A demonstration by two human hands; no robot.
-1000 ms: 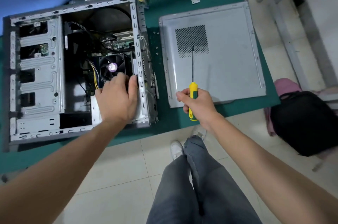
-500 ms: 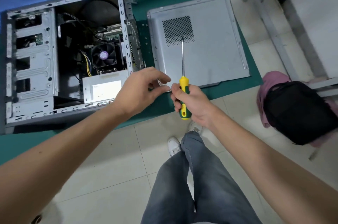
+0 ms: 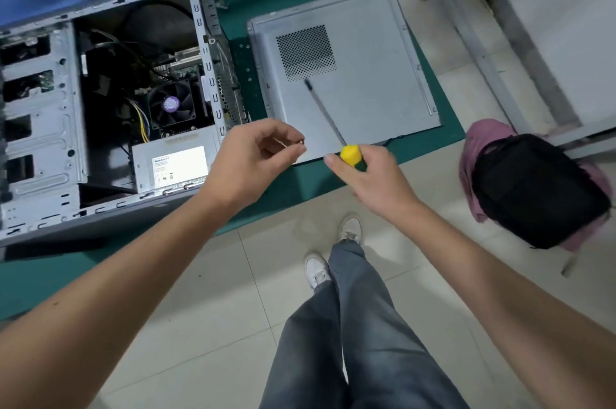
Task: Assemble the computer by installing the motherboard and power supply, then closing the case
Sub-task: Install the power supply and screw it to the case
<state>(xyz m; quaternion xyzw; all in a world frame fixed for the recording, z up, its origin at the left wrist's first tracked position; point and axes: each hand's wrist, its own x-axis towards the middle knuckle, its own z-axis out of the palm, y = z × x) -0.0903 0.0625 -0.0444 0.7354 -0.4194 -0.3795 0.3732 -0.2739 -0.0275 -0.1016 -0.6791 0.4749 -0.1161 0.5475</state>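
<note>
Yellow-handled screwdriver [image 3: 350, 155], gripped by right fingers [image 3: 336, 163], now tilts left; left fingers [image 3: 293, 149] pinch something tiny.

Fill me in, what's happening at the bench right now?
A person is midway through assembling a PC. The open case lies on the green mat with the power supply already sitting inside. The right hand grips a yellow-handled screwdriver, its shaft over the loose side panel. The left hand pinches something small, apparently a screw, too small to confirm. The case is not yet closed.

Matt grey metal side panel [image 3: 366, 75]
</note>
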